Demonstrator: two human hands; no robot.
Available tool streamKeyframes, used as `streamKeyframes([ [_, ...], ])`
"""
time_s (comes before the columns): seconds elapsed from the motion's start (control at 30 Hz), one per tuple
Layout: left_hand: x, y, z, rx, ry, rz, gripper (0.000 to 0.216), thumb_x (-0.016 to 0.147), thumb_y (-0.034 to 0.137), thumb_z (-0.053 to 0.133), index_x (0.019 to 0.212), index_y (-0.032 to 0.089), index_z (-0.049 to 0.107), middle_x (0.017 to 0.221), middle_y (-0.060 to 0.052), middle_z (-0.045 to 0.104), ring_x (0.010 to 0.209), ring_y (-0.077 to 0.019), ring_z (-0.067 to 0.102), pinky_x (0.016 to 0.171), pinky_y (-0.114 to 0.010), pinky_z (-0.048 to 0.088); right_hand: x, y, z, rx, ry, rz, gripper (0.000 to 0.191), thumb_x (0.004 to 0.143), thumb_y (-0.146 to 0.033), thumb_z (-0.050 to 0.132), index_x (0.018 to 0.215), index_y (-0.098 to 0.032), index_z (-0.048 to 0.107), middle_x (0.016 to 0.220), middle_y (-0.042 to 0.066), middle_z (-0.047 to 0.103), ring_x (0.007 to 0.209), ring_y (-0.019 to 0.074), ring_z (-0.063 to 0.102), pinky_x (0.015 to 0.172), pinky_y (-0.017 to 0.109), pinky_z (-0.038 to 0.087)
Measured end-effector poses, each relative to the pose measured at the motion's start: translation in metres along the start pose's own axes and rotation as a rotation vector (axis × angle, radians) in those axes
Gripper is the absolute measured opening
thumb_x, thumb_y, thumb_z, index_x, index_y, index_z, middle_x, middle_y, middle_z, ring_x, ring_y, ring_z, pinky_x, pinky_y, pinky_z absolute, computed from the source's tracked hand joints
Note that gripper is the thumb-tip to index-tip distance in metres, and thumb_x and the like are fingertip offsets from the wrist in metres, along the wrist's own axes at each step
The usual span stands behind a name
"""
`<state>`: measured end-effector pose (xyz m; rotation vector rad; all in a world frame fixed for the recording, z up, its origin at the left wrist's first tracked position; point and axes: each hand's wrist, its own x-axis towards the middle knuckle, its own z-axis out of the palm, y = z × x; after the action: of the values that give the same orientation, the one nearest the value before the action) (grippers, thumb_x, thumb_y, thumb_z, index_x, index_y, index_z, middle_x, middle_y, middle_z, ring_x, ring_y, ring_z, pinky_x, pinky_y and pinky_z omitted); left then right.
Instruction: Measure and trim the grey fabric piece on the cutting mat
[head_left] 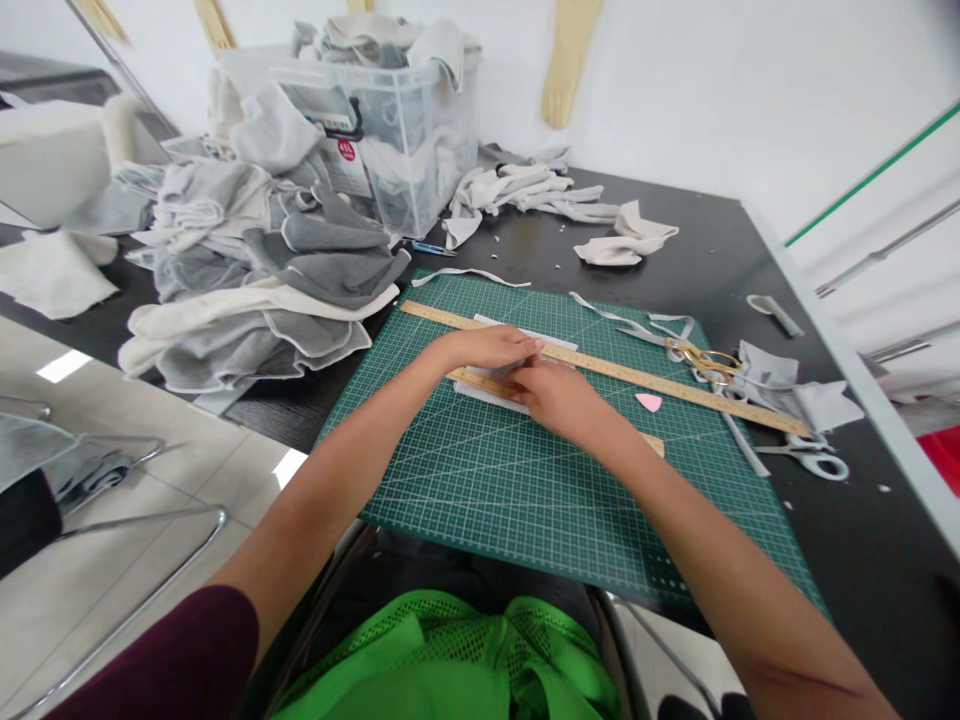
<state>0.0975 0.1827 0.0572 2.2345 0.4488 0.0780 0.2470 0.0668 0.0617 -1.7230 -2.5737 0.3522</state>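
at frame centre, the left hand point(491, 347) and right hand point(555, 395) meet over pale fabric point(525, 333), a long ruler point(607, 368) and a short ruler point(484, 382) — whether either grips, i cannot tell. firm, even pressure should keep the edges straight.

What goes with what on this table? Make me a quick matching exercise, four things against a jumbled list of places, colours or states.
Things:
1. Long wooden ruler
2. Cutting mat
3. Small triangular piece
4. Clear plastic box

Places, colours, states:
A. Pink, to the right of the right hand
B. Heaped with cloth
C. Sticking out past the mat's right edge
D. Green with pale grid lines

Pairs: 1-C, 2-D, 3-A, 4-B
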Motion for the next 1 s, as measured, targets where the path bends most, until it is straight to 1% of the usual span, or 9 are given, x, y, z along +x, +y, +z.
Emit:
streamKeyframes([
  [0.17,0.005,-0.007,0.003,0.042,-0.021,-0.027,0.048,0.1,0.052,0.035,0.095,0.017,0.068,0.096,-0.005,0.07,0.092,-0.02,0.06,0.088,-0.033,0.046,-0.004,-0.002,-0.002,0.191,-0.094,-0.068,0.017,0.088,-0.016,0.061,0.098,-0.019,0.074,0.094,0.005,0.075,0.084,0.0189,0.063,0.07,0.027,0.039],
  [0.27,0.009,-0.014,0.006,0.139,-0.046,0.027,0.034,0.095,0.04,0.044,0.102,0.02,0.07,0.107,-0.006,0.071,0.103,-0.0209,0.061,0.097,-0.034,0.045,-0.005,-0.004,-0.003,0.235,-0.115,-0.125,0.019,0.085,-0.011,0.059,0.091,-0.018,0.075,0.088,0.004,0.074,0.08,0.0179,0.061,0.07,0.027,0.039],
  [0.33,0.009,-0.015,0.009,0.233,-0.027,0.053,0.031,0.09,0.032,0.051,0.113,0.022,0.069,0.12,-0.005,0.068,0.116,-0.0217,0.057,0.106,-0.035,0.041,-0.006,-0.006,-0.004,0.265,-0.122,-0.161,0.017,0.083,-0.01,0.06,0.089,-0.017,0.075,0.088,0.004,0.073,0.077,0.0171,0.06,0.069,0.027,0.038],
  [0.4,0.007,-0.014,0.011,0.322,-0.015,0.035,0.044,0.082,0.029,0.058,0.125,0.026,0.065,0.131,-0.004,0.063,0.124,-0.0235,0.051,0.111,-0.036,0.037,-0.007,-0.008,-0.005,0.295,-0.129,-0.183,0.016,0.082,-0.01,0.062,0.088,-0.017,0.075,0.086,0.003,0.072,0.075,0.0161,0.059,0.067,0.026,0.037],
  [0.5,0.003,-0.012,0.012,0.4,-0.05,-0.013,0.062,0.074,0.033,0.066,0.135,0.033,0.058,0.139,-0.002,0.055,0.127,-0.0264,0.046,0.112,-0.039,0.037,-0.008,-0.009,-0.006,0.315,-0.138,-0.195,0.016,0.082,-0.01,0.062,0.088,-0.017,0.075,0.082,0.002,0.071,0.073,0.0153,0.057,0.066,0.026,0.037],
  [0.6,0.002,-0.012,0.012,0.416,-0.062,-0.02,0.067,0.071,0.037,0.069,0.138,0.034,0.056,0.14,-0.003,0.051,0.128,-0.0281,0.043,0.113,-0.042,0.035,-0.009,-0.005,-0.007,0.309,-0.185,-0.183,0.015,0.084,-0.014,0.062,0.092,-0.018,0.075,0.082,0.001,0.07,0.071,0.0148,0.056,0.064,0.026,0.036],
  [0.7,0.001,-0.013,0.012,0.411,-0.065,-0.032,0.072,0.07,0.039,0.071,0.14,0.034,0.053,0.143,-0.003,0.048,0.131,-0.0288,0.041,0.113,-0.042,0.035,-0.01,0.001,-0.007,0.251,-0.207,-0.108,0.018,0.083,-0.024,0.069,0.101,-0.021,0.073,0.087,0.001,0.071,0.072,0.0156,0.057,0.062,0.026,0.035],
  [0.83,0.001,-0.014,0.012,0.391,-0.073,-0.038,0.067,0.075,0.039,0.067,0.14,0.038,0.053,0.143,0.0,0.048,0.131,-0.0273,0.04,0.114,-0.042,0.033,-0.013,0.007,-0.009,0.131,-0.173,-0.024,0.019,0.083,-0.026,0.07,0.102,-0.022,0.072,0.093,0.002,0.073,0.079,0.0185,0.062,0.062,0.026,0.034],
  [1.0,0.007,-0.015,0.011,0.345,-0.074,0.005,0.046,0.091,0.031,0.047,0.135,0.033,0.059,0.135,0.0,0.056,0.128,-0.0215,0.044,0.117,-0.036,0.029,-0.011,0.006,-0.01,0.054,-0.174,0.032,0.014,0.088,-0.025,0.064,0.1,-0.02,0.072,0.096,0.006,0.075,0.084,0.0213,0.066,0.065,0.027,0.038],
])
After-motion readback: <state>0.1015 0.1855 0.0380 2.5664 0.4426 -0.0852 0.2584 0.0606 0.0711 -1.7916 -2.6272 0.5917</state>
